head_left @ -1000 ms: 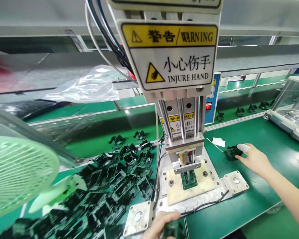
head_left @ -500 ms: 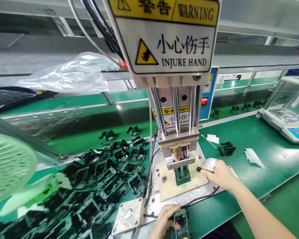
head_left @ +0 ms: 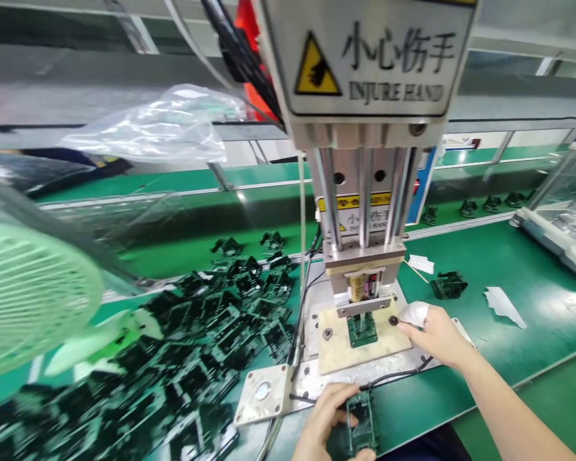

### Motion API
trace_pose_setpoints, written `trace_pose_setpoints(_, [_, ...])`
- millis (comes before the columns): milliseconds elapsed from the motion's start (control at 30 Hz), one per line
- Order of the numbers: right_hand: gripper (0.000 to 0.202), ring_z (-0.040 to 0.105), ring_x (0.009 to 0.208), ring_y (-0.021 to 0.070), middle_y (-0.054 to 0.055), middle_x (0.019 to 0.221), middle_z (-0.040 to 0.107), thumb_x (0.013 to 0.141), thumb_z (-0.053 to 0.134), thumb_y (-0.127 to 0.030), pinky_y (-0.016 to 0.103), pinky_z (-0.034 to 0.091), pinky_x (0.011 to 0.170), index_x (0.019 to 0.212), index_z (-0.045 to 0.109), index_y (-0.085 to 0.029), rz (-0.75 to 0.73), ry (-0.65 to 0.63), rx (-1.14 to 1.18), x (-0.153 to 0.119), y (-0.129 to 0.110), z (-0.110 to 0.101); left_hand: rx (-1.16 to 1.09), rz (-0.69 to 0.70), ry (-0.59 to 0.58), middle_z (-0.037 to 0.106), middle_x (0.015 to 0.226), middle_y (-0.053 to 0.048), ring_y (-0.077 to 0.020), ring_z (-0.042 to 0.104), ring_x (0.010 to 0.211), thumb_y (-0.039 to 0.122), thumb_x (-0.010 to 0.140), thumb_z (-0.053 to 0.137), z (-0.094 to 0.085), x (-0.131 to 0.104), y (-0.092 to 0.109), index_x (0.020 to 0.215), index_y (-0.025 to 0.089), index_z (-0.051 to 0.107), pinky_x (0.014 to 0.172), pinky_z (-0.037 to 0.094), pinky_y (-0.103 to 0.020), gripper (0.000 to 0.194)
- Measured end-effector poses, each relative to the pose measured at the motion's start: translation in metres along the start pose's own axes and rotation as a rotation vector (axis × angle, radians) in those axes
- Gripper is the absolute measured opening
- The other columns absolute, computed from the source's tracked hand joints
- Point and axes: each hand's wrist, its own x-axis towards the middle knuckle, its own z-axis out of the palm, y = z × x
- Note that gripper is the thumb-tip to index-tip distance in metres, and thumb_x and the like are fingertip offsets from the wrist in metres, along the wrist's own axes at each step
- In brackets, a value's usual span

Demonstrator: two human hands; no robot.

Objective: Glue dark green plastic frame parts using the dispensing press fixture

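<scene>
1. A dark green plastic part [head_left: 360, 428] is being gripped in the left hand [head_left: 329, 419] at the near edge of the green bench [head_left: 518, 358], fingers curled around its left side.
2. The right hand [head_left: 439, 334] is being rested on the right edge of the tan plate [head_left: 338, 352] under the press [head_left: 362, 192], fingers loosely bent; a white finger cover [head_left: 414, 313] is being worn on one fingertip, and nothing is seen to be held.
3. Another green part [head_left: 362, 329] is being kept seated in the fixture beneath the press head.
4. One part [head_left: 448, 285] is lying apart on the bench to the right, judged as already handled.
5. A large heap of parts [head_left: 196, 358] is lying at the left side of the bench, so most of the work is judged to be outstanding.
</scene>
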Motion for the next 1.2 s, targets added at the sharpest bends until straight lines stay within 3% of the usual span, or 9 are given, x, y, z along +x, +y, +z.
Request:
trace_pose_setpoints(200, [0.038, 0.063, 0.076, 0.0262, 0.006, 0.082, 0.070, 0.092, 0.051, -0.053, 0.036, 0.047, 0.072, 0.081, 0.068, -0.021, -0.014, -0.016, -0.157, -0.002, 0.011, -0.003, 0.018, -0.067, -0.067, 0.055, 0.124, -0.015, -0.0228, 0.065, 0.089, 0.043, 0.063, 0.089, 0.000, -0.001, 0.005, 0.129, 0.022, 0.058, 0.083, 0.056, -0.039, 0.076])
trace_pose_setpoints(433, [0.042, 0.064, 0.070, 0.0275, 0.004, 0.079, 0.072, 0.086, 0.053, -0.061, 0.037, 0.049, 0.066, 0.080, 0.071, -0.024, 0.021, -0.004, -0.198, -0.003, 0.010, -0.005, 0.028, -0.242, -0.074, 0.058, 0.124, -0.015, -0.0254, 0.064, 0.096, 0.033, 0.057, 0.093, 0.001, -0.002, 0.023, 0.122, 0.019, 0.058, 0.092, 0.053, -0.043, 0.075])
trace_pose_setpoints(567, [0.042, 0.065, 0.069, 0.0283, 0.005, 0.077, 0.072, 0.082, 0.054, -0.063, 0.038, 0.051, 0.064, 0.077, 0.070, -0.024, 0.058, 0.023, -0.216, -0.002, 0.012, -0.004, 0.003, -0.233, -0.074, 0.058, 0.123, -0.013, -0.0242, 0.064, 0.096, 0.034, 0.058, 0.093, 0.000, -0.002, 0.026, 0.121, 0.020, 0.060, 0.092, 0.053, -0.041, 0.073])
trace_pose_setpoints(767, [0.044, 0.069, 0.088, 0.0317, 0.007, 0.093, 0.075, 0.081, 0.054, -0.062, 0.040, 0.053, 0.075, 0.090, 0.073, -0.024, 0.088, 0.003, -0.214, -0.003, 0.013, -0.005, 0.028, -0.197, -0.083, 0.058, 0.122, -0.011, -0.0230, 0.063, 0.094, 0.033, 0.060, 0.092, -0.001, -0.001, 0.027, 0.122, 0.021, 0.060, 0.090, 0.055, -0.040, 0.070])
trace_pose_setpoints(933, [0.042, 0.067, 0.072, 0.0284, 0.005, 0.080, 0.073, 0.080, 0.055, -0.062, 0.036, 0.052, 0.063, 0.079, 0.071, -0.023, 0.068, 0.033, -0.237, -0.002, 0.009, -0.005, 0.039, -0.149, -0.078, 0.059, 0.119, -0.010, -0.0220, 0.063, 0.092, 0.035, 0.062, 0.092, -0.001, 0.000, 0.027, 0.121, 0.022, 0.061, 0.088, 0.056, -0.038, 0.068])
trace_pose_setpoints(1200, [0.044, 0.065, 0.071, 0.0278, 0.005, 0.078, 0.072, 0.079, 0.054, -0.063, 0.037, 0.051, 0.064, 0.082, 0.072, -0.023, 0.098, 0.025, -0.241, -0.003, 0.005, -0.006, 0.061, -0.144, -0.104, 0.059, 0.118, -0.010, -0.0226, 0.063, 0.094, 0.034, 0.064, 0.090, 0.000, 0.001, 0.030, 0.122, 0.021, 0.060, 0.089, 0.055, -0.039, 0.067])
